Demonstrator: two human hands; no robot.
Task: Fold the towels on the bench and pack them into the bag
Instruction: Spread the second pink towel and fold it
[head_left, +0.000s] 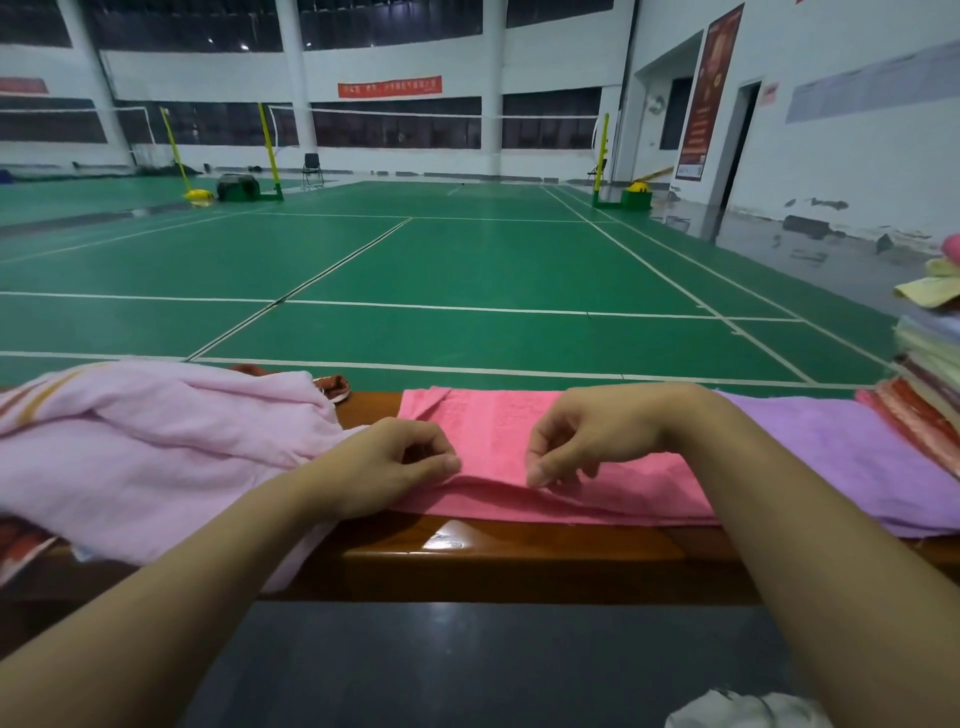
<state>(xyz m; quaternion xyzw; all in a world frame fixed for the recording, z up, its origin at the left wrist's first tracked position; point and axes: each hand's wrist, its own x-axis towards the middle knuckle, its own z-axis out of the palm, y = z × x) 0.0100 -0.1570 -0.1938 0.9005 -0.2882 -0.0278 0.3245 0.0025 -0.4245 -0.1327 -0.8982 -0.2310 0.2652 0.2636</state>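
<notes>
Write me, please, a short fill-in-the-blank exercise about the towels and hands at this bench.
1. Both hands pinch the near edge of the ____ towel.
2. The lilac towel lies flat on the person's ____ side.
3. The left hand and the right hand work over a wooden ____.
Missing words: pink; right; bench

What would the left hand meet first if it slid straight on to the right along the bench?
Probably the right hand: the left hand pinches the same pink towel edge, with only towel between them.
</notes>
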